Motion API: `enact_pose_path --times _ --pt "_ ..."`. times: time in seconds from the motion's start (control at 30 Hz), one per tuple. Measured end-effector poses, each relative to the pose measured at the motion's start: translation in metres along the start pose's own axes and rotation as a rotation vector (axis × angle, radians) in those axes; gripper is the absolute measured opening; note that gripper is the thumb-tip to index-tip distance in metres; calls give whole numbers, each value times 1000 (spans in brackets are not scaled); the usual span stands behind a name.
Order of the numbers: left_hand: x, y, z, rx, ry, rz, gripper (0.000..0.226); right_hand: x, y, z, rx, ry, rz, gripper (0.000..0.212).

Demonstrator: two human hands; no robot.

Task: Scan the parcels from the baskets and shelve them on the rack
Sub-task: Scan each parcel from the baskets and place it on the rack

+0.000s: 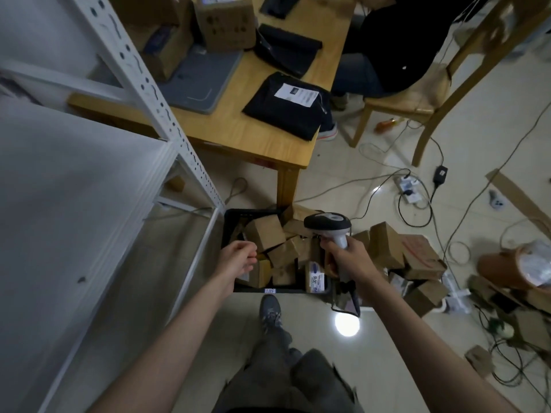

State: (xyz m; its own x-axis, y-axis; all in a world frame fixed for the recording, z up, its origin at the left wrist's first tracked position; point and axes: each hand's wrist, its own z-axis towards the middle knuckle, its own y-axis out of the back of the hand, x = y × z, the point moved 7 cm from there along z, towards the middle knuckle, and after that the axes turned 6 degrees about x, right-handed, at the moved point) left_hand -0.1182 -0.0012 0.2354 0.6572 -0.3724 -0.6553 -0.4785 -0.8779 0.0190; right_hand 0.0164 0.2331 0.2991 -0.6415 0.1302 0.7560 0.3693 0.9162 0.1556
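Note:
A black basket on the floor holds several small cardboard parcels. My right hand grips the handle of a grey barcode scanner, whose head points left over the basket. My left hand hovers above the basket's left edge with loosely curled fingers and holds nothing. The white metal rack stands at the left, its grey shelf boards bare in view.
More cardboard boxes lie piled on the floor right of the basket. A wooden table behind it carries black mailer bags and boxes. A seated person, a chair, cables and a power strip occupy the floor at the right. My feet stand just before the basket.

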Motion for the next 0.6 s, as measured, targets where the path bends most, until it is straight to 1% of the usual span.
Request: enact_pose_path --times 0.13,0.27,0.3,0.37,0.47,0.6 --pt "3 2 43 5 56 47 8 -6 -7 36 3 -58 44 11" --pt "21 4 90 -19 128 69 8 -24 -15 78 30 -115 36 11" --pt "27 4 103 -25 145 79 11 -31 -17 90 36 -128 34 9" --pt "39 4 129 -29 148 135 27 -45 -21 113 48 -150 28 7" --pt "51 1 166 -31 74 364 50 -70 -25 150 58 -173 9 5" --pt "65 -8 220 -31 -7 618 65 -101 -29 196 63 -179 -14 3"
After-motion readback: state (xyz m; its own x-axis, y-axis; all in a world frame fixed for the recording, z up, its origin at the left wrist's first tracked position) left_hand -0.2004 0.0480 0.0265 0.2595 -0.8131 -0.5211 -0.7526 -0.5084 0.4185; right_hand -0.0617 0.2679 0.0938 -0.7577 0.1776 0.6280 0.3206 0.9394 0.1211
